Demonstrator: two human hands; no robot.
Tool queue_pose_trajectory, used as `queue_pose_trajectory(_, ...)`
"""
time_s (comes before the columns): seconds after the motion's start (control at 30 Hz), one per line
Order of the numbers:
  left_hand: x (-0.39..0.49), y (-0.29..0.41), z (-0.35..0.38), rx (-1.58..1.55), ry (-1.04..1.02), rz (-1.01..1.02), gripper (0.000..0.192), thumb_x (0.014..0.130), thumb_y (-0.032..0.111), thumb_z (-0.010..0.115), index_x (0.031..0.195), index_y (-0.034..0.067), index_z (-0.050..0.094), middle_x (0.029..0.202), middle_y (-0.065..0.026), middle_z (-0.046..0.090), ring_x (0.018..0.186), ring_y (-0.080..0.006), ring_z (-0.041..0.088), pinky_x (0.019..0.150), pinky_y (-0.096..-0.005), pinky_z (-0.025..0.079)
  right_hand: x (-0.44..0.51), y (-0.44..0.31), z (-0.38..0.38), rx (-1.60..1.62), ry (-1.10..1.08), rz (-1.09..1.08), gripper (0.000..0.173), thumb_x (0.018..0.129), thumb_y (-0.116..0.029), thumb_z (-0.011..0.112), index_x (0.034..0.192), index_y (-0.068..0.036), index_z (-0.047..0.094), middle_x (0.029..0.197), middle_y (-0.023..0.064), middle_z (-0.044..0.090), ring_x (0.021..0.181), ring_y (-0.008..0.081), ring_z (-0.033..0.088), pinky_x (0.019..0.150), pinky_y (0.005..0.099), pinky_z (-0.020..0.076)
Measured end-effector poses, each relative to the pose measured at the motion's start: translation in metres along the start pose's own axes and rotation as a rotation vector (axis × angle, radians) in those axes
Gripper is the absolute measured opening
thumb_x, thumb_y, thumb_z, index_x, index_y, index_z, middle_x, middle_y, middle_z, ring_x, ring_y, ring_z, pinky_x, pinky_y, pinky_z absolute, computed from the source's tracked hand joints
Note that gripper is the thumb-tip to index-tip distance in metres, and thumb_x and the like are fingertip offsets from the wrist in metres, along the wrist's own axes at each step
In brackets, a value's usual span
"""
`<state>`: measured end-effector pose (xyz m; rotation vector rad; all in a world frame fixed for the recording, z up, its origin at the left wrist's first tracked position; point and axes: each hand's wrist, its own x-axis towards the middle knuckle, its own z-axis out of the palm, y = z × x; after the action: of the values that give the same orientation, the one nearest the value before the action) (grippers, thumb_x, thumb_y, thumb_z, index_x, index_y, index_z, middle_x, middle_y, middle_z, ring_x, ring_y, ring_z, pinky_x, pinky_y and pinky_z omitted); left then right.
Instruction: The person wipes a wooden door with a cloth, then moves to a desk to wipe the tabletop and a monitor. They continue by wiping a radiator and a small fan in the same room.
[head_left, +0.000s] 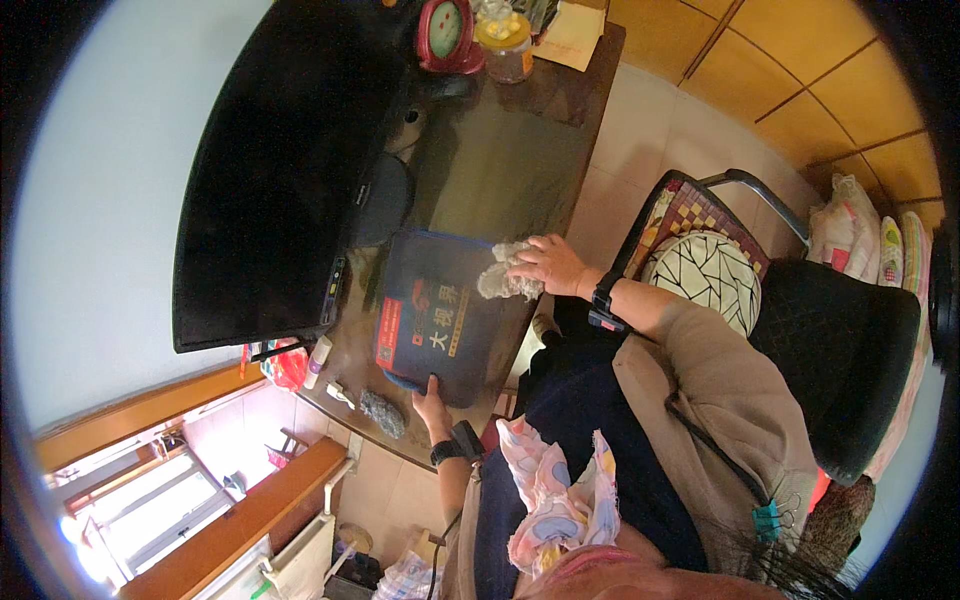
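Note:
On the desk before me lies a dark rectangular mat or flat case with printed writing, a red label and a blue edge. My right hand presses a crumpled grey-white cloth onto its right edge. At its lower left, by a blue strip, my left hand rests with the thumb on top and the fingers hidden beneath or behind the edge. A fuzzy grey lump, perhaps a cloth or scrubber, lies beside that hand, near a white plug or adapter.
A large black monitor stands along the desk's far side. A red clock, a yellow-lidded jar and papers sit at the top end. To the right is a chair with a round patterned cushion.

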<state>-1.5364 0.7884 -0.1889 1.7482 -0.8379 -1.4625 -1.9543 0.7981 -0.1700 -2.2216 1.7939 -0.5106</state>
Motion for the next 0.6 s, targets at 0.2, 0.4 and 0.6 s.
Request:
queue_pose_trajectory(0.2,0.012,-0.015,-0.004,0.179,0.037,0.124,0.046,0.085,0.001,0.064,0.127,-0.009,0.049,0.122,-0.0168,0.06,0.105,-0.0264,0.058,0.095,-0.0359,0.044,0.011,0.057,-0.027,-0.168,0.123,0.171,0.048,0.075,-0.011,0.065,0.117,-0.032,0.063,0.123,-0.0026,0.059,0.116,0.0279,0.049,0.089,0.0445,0.0384)
queue_pose_trajectory(0.4,0.017,-0.018,-0.001,0.579,0.209,0.096,0.064,0.08,0.024,0.072,0.126,-0.013,0.047,0.122,-0.0281,0.058,0.108,-0.0375,0.06,0.096,-0.0397,0.045,0.039,0.166,-0.064,-0.13,0.209,0.311,0.051,0.078,-0.007,0.065,0.123,-0.031,0.06,0.126,0.0012,0.058,0.12,0.0301,0.047,0.096,0.0461,0.0363)
queue_pose_trajectory(0.6,0.003,-0.014,0.031,0.852,0.468,0.035,0.061,0.079,0.02,0.073,0.123,-0.013,0.045,0.116,-0.0284,0.06,0.106,-0.0414,0.06,0.093,-0.0436,0.047,0.092,0.244,-0.11,-0.182,0.166,0.555,0.055,0.078,-0.006,0.066,0.128,-0.028,0.057,0.126,0.0064,0.057,0.12,0.0311,0.047,0.094,0.046,0.037)
